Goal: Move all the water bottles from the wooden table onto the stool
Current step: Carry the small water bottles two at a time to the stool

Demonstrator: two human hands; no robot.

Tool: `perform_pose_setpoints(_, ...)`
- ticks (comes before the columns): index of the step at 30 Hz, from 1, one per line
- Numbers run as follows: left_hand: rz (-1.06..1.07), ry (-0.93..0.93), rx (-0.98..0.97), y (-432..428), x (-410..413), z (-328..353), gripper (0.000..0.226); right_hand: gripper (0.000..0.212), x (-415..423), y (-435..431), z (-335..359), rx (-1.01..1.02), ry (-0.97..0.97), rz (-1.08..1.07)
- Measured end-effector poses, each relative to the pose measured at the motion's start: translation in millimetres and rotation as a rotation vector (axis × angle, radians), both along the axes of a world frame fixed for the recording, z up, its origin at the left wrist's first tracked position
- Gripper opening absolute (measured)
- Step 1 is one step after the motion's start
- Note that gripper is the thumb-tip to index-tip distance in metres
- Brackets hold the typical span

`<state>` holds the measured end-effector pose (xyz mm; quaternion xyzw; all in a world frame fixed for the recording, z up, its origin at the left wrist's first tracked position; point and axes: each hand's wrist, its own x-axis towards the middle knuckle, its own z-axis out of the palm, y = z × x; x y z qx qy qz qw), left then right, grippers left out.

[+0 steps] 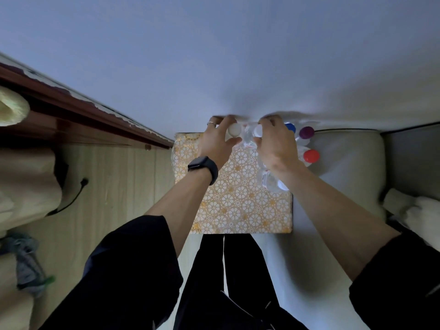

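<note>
Both my hands reach to the far edge of a square top covered in a gold-and-white flower pattern [238, 206]. My left hand [217, 144], with a ring and a black watch, closes around a white-capped bottle [234, 131]. My right hand [277, 146] grips a clear bottle by its white cap [256, 131]. Another clear bottle [271, 181] shows under my right wrist, partly hidden. To the right stand bottles with a blue cap [290, 127], a purple cap [306, 132] and a red cap [311, 156].
A pale rounded surface [347, 167] adjoins the patterned top on the right. The wall [214, 67] is just behind the bottles. A dark wooden ledge [71, 108] runs along the left above light wood flooring [119, 186], with pale bedding [23, 182] and a black cable [76, 194].
</note>
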<state>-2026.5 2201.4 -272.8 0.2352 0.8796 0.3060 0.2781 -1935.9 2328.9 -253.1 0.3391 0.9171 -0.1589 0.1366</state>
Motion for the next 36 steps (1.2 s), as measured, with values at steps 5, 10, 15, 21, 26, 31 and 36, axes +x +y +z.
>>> perform_pose_setpoints(5, -0.04, 0.007, -0.021, -1.2, -0.5, 5.5, 0.041, 0.05, -2.7, -5.2, 3.3, 0.041, -0.053, 0.031)
perform_pose_setpoints(10, -0.085, -0.06, -0.111, -12.8, 4.1, 24.5, 0.07, 0.056, 15.0, -13.4, 25.8, -0.014, -0.02, -0.016)
perform_pose_setpoints(15, -0.113, -0.074, -0.249, -51.1, 28.5, 65.4, 0.059, 0.048, 69.2, -43.7, 77.0, -0.091, 0.068, -0.03)
perform_pose_setpoints(21, -0.171, -0.071, -0.225, -96.8, 63.7, 150.6, 0.05, 0.045, 132.2, -74.7, 137.0, -0.083, 0.144, -0.032)
perform_pose_setpoints(26, -0.153, 0.022, -0.142, -133.3, 77.9, 201.1, 0.046, 0.026, 152.5, -99.0, 187.0, -0.046, 0.342, -0.061)
perform_pose_setpoints(31, -0.01, 0.085, -0.1, -175.4, 71.3, 224.0, 0.045, 0.02, 148.4, -115.3, 213.7, -0.069, 0.418, 0.013)
perform_pose_setpoints(36, 0.22, 0.188, -0.128, -222.3, 76.3, 249.8, 0.043, 0.024, 115.1, -121.7, 232.0, -0.133, 0.412, 0.227)
